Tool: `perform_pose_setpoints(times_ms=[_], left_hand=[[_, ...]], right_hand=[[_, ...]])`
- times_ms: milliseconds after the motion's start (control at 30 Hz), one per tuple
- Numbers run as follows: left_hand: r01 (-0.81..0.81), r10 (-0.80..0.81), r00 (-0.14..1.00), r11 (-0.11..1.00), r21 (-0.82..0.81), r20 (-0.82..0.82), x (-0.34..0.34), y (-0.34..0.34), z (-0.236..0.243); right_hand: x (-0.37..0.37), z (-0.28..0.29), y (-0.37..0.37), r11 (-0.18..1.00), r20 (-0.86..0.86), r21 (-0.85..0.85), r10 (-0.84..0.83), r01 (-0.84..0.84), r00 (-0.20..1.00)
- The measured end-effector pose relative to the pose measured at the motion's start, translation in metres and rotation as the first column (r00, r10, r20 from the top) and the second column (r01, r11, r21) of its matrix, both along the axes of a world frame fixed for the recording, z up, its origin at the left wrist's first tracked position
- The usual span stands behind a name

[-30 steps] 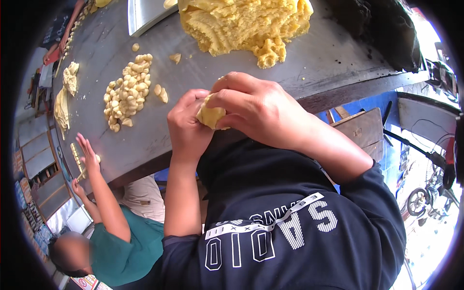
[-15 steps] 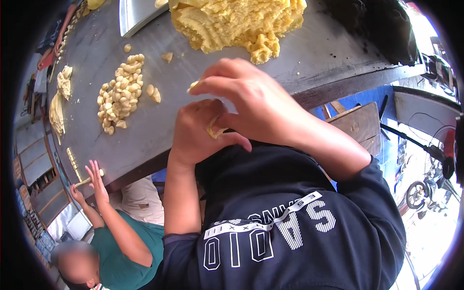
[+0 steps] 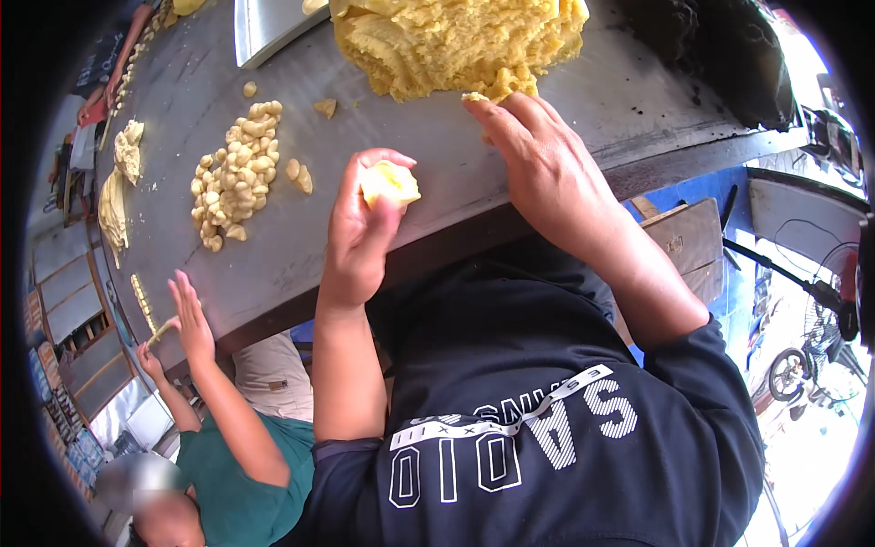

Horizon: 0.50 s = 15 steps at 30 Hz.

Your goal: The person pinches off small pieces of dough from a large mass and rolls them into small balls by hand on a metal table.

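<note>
In my left hand (image 3: 355,242) rests a small flattened piece of pale dough (image 3: 392,185) with a yellow middle, the thumb laid across it. My right hand (image 3: 561,169) reaches to the near edge of a large crumbly mass of yellow paste (image 3: 456,46). Its fingers are curled down at a loose lump there, and a yellow bit shows by the index fingertip. What the other fingers grip is partly hidden. Left of my left hand lies a heap of small pale dough balls (image 3: 239,164), with a few stray pieces (image 3: 299,176) beside it.
A metal tray (image 3: 273,38) stands at the back, and a black plastic bag (image 3: 729,68) lies at the far right of the metal table. Dough strips (image 3: 113,211) lie at the left. A co-worker in green (image 3: 251,465) handles a thin dough roll (image 3: 164,330) by the table edge.
My hands, close together before, have parted. The left turned palm up, showing the dough piece; the right moved away to the yellow paste. The co-worker's hands shifted slightly.
</note>
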<state>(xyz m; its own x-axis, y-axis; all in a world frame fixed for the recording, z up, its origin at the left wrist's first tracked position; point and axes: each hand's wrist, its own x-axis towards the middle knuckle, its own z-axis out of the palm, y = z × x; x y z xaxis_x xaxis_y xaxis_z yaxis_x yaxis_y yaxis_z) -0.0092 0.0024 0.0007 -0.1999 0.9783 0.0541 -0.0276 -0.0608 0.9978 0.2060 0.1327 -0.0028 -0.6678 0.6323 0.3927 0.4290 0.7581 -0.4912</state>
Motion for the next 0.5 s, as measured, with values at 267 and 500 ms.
perform_pose_setpoints(times_ms=[267,500], left_hand=[[-0.025,0.025,1.000,1.000,0.000,-0.004,0.002,0.002,-0.005],[-0.040,0.049,0.996,0.992,-0.116,0.071,0.002,0.000,-0.001]], right_hand=[[-0.001,0.002,0.004,0.980,-0.150,-0.200,-0.021,-0.009,0.988],[0.001,0.014,0.013,0.983,-0.150,-0.150,0.084,-0.106,0.985]])
